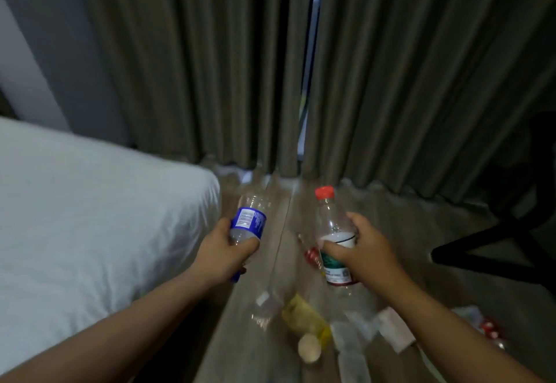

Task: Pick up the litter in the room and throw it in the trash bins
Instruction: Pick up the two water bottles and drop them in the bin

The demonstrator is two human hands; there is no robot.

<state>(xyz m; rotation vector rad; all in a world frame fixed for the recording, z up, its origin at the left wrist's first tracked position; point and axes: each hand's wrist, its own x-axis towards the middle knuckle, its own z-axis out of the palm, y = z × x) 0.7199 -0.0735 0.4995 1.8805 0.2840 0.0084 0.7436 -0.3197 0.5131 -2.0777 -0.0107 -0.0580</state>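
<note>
A: What is each grip doing?
B: The person's left grip point(228, 251) is curled round a clear blue-label bottle point(249, 217), just beside the bed point(90, 217). The right grip point(368, 250) is wrapped round a red-capped bottle point(331, 223) at its label. Both bottles are held up off the floor point(400, 226).
A: And the rest of the litter?
B: It lies on the floor below the arms: a yellow packet point(302, 315), a paper cup point(310, 351) just beside it, another clear bottle point(266, 307), and white scraps point(394, 331). No trash bin shows in this view.
A: How should the person do this step well?
B: Probably by holding each bottle at mid-body without squeezing hard, since they look empty and thin plastic buckles. The person should find the bin before bending for more, because both grips are full. Stepping round the cup and packet would avoid scattering them
</note>
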